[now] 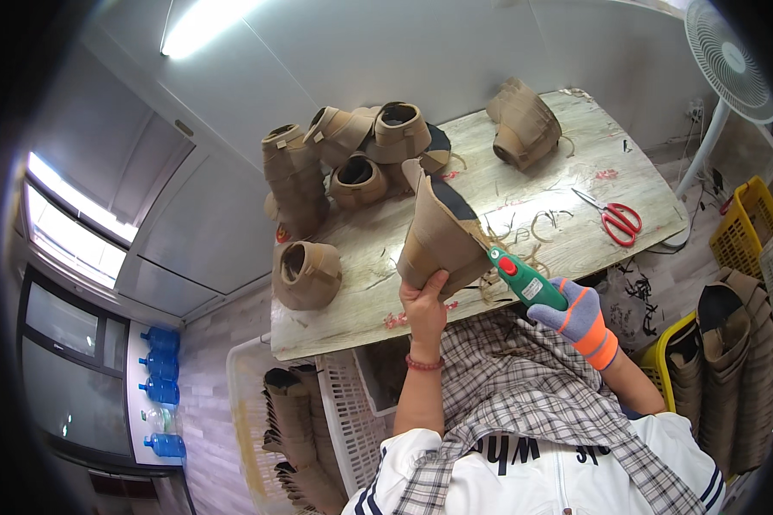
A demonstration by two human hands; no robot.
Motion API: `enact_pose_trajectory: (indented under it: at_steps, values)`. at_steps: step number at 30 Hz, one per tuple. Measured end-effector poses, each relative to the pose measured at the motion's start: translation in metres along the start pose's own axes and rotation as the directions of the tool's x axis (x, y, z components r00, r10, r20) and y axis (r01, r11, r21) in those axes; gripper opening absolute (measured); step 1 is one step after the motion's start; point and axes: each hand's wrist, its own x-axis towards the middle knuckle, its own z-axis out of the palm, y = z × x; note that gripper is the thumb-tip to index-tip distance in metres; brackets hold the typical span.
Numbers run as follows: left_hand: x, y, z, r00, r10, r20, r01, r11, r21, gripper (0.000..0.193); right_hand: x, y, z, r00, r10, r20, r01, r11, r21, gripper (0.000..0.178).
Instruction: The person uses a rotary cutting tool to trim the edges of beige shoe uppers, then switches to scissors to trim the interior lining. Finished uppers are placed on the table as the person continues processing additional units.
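Note:
My bare left hand (pixel 425 300), with a red bead bracelet at the wrist, grips a tan boot upper (pixel 442 236) by its lower side. The upper is tilted above the table's near edge, and its dark lining shows. A grey and orange glove covers my right hand (pixel 580 322), which is wrapped round a green handheld electric trimmer (pixel 528 281) with a red button. The trimmer's tip is at the upper's right edge, where thin tan strips hang. Whether it touches the edge I cannot tell.
More tan uppers (pixel 296 180) stand stacked at the table's (pixel 361 322) back left, and another stack (pixel 524 124) lies at the back. Red-handled scissors (pixel 618 221) lie right, near scraps. Crates of uppers flank me: white (pixel 352 421) left, yellow (pixel 657 365) right. A fan (pixel 730 60) stands far right.

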Motion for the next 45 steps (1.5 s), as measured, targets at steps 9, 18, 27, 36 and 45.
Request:
enact_pose_trajectory:
  at_steps: [9,18,27,36,45]
  values:
    - [-0.014,-0.007,0.008,1.000,0.011,0.017,-0.013,0.990,0.142,0.030,0.006,-0.011,-0.006,0.995,0.044,-0.093,-0.043,0.999,0.008,0.050]
    - [-0.010,-0.007,0.013,0.999,-0.043,0.031,0.037,0.987,0.154,0.029,0.005,0.005,-0.009,0.998,-0.011,-0.061,0.007,0.998,-0.066,0.052]
    - [-0.018,-0.008,0.014,0.959,0.099,0.264,-0.270,0.590,0.761,0.014,0.015,-0.007,-0.013,0.994,0.067,-0.081,-0.069,0.997,-0.022,0.046]
    - [-0.018,-0.026,0.001,0.757,0.184,0.627,-0.653,0.200,0.730,0.008,0.021,-0.012,-0.026,0.993,-0.005,-0.121,-0.001,0.999,-0.047,0.047]
    - [-0.028,0.023,0.029,0.975,-0.221,-0.003,0.196,0.857,0.477,0.023,0.035,-0.003,-0.050,0.982,0.007,-0.187,0.008,0.997,0.079,0.041]
